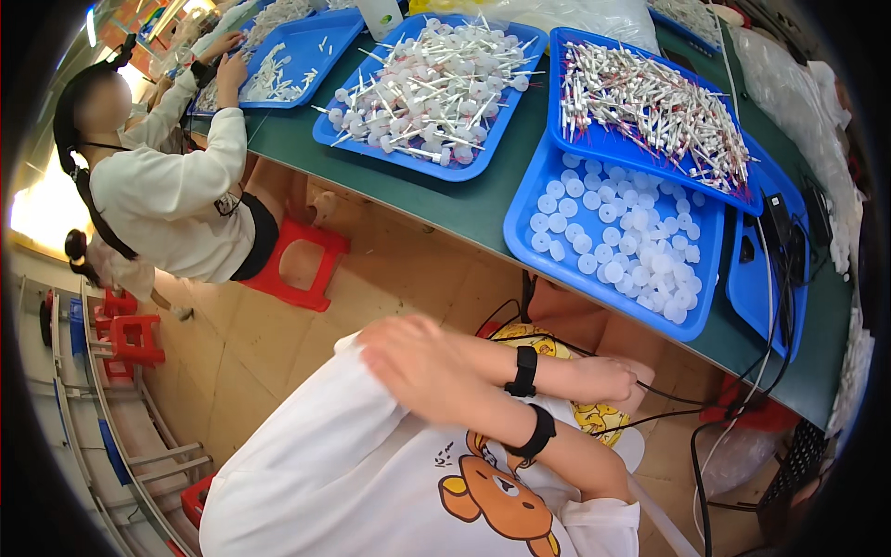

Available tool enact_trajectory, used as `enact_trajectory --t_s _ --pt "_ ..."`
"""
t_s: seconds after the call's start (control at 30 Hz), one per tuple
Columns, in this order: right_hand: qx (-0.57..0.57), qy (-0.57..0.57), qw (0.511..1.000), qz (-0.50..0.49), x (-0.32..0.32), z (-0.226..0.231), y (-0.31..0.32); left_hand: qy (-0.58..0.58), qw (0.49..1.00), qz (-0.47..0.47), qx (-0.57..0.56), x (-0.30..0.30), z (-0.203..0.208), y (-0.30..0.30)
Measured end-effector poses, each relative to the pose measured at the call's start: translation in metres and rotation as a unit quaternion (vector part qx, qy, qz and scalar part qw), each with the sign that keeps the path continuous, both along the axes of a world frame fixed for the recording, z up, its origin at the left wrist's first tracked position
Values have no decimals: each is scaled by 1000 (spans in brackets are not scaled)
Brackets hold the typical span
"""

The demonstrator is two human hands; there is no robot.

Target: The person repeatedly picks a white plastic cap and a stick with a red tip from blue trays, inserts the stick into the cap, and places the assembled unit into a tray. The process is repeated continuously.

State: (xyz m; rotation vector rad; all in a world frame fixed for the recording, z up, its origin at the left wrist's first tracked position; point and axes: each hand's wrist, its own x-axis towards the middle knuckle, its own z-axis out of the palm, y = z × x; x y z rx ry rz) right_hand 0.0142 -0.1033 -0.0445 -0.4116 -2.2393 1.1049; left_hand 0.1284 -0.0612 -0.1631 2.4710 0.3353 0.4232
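My left hand (pixel 605 380) rests low over my lap with its fingers curled in; what is inside them, if anything, is hidden. A black cable (pixel 673 395) runs out beside it. My right hand (pixel 408 367) lies across my left arm near the elbow and sleeve, its fingers smeared by motion. Neither hand touches the trays. Nearest is a blue tray (pixel 522 243) of translucent white round discs (pixel 640 243). Overlapping its far side, another blue tray (pixel 568 125) holds thin white sticks with red wires (pixel 650 102).
On the green table (pixel 408 206), a blue tray (pixel 464 174) carries discs with sticks. A co-worker (pixel 172 200) sits at the left beside another blue tray (pixel 339 48). Black adapters and cables (pixel 789 227) lie at the right. A red stool (pixel 311 295) stands on the floor.
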Motion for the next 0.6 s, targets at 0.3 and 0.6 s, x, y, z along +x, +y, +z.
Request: enact_trajectory --t_s 0.3,0.6 --pt "30 28 988 -149 2 14 5 -6 1000 7 -9 0 -3 8" --pt "-106 -188 976 36 9 18 18 18 994 55 -92 -7 0 19"
